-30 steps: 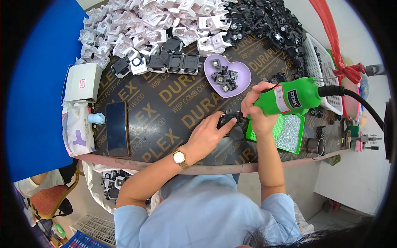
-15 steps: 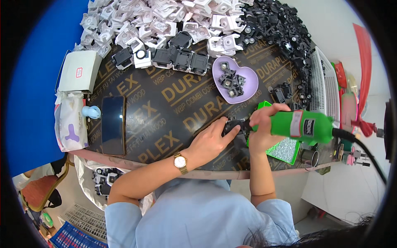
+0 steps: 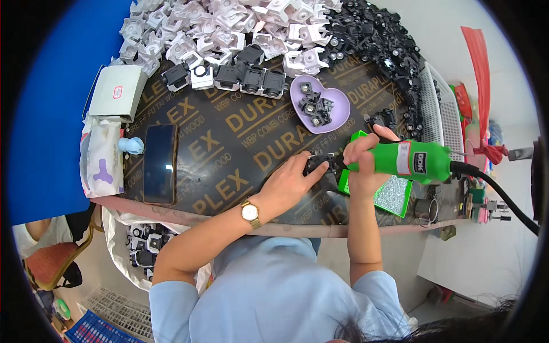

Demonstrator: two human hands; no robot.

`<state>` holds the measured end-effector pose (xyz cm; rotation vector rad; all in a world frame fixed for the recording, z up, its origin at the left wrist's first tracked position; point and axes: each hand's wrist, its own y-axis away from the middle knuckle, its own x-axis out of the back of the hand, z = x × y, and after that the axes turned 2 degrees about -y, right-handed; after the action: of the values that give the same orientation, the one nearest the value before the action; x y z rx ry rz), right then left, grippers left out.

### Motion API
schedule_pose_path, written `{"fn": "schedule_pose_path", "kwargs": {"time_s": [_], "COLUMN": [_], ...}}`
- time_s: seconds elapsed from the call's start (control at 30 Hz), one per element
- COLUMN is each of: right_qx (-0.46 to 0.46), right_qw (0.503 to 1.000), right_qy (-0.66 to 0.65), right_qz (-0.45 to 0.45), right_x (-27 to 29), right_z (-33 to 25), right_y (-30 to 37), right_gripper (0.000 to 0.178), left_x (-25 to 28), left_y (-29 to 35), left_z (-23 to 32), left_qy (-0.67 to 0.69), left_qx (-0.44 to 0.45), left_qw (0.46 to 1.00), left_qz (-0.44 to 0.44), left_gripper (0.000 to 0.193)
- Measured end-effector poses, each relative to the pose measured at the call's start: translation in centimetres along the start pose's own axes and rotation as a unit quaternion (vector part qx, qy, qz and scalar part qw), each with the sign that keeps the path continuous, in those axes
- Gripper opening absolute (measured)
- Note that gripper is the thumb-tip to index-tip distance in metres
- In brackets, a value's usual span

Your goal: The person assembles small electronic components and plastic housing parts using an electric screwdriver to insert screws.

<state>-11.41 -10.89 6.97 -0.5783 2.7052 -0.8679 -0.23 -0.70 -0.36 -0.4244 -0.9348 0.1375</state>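
Your two hands at work over a dark desk (image 3: 197,143) printed with yellowish lettering, seen from above. Left hand (image 3: 284,186): its grip is pinching a small black part (image 3: 318,159) between thumb and fingers, low over the desk near the front edge; a watch (image 3: 250,211) with a gold band circles the wrist. Right hand (image 3: 366,174): its grip is wrapped around the front end of a green power screwdriver (image 3: 436,163), which lies nearly level, its nose pointing left toward the black part. Whether the tip touches that part you cannot tell at this scale. A black cable (image 3: 492,191) runs from the tool's rear to the right.

Just beyond and beneath your right hand sits a green tray (image 3: 345,182) with small silvery pieces (image 3: 390,196); a metal cup (image 3: 426,211) stands to its right. Farther from you, a purple heart-shaped dish (image 3: 340,106) holds several black pieces (image 3: 311,107). Behind it, white parts (image 3: 223,26) are heaped at left and centre, black parts (image 3: 377,46) at right, with a short row of black-and-white units (image 3: 251,80) before the white heap. At your left lie a phone (image 3: 160,163), a soft packet (image 3: 103,160) and a pale box (image 3: 117,91).
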Motion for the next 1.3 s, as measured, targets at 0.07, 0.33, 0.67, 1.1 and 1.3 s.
{"fn": "schedule_pose_path", "kwargs": {"time_s": [0.07, 0.33, 0.67, 1.1, 1.3], "right_qx": [0.017, 0.039, 0.028, 0.035, 0.026], "right_qw": [1.000, 0.996, 0.997, 0.998, 0.998], "right_qy": [-0.006, 0.027, 0.012, 0.007, 0.003], "right_qz": [0.001, 0.075, 0.072, 0.051, 0.058], "right_x": [0.1, 7.7, 8.6, 8.3, 8.5], "right_z": [-1.7, 0.1, 2.5, 2.8, 2.9], "right_y": [-0.7, -3.3, -2.5, -2.3, -2.3], "right_gripper": [0.060, 0.043, 0.044, 0.042, 0.040], "left_x": [0.1, 0.4, 0.0, 0.1, 0.1], "left_y": [0.1, -0.2, -0.3, -0.5, -0.5], "left_z": [0.0, 0.1, -0.2, -0.2, -0.2], "left_qy": [-0.006, -0.025, -0.019, -0.016, -0.016], "left_qx": [0.002, -0.002, 0.001, -0.008, -0.011], "left_qw": [1.000, 1.000, 1.000, 1.000, 1.000], "left_qz": [-0.004, -0.011, -0.013, 0.000, 0.000], "left_gripper": [0.057, 0.053, 0.057, 0.057, 0.056]}}
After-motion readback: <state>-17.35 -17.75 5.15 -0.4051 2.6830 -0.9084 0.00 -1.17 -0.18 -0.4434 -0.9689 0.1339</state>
